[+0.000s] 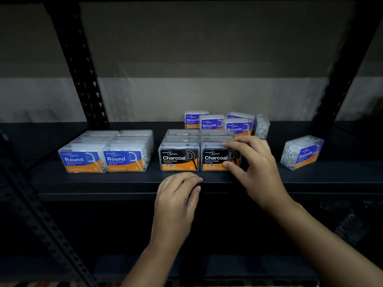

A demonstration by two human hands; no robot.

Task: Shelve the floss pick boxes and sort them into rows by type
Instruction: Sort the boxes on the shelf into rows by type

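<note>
The front right Charcoal box [217, 158] is pinched by the right hand [251, 162], apparently to be squared up beside its neighbour [178, 158]. The left hand [178, 195] rests loosely curled and empty on the shelf [310, 179] edge. Round boxes [103, 154] are grouped left; Smooth boxes [217, 122] stand unsorted behind, one [301, 152] askew right. "Dental Flosser" is legible.
</note>
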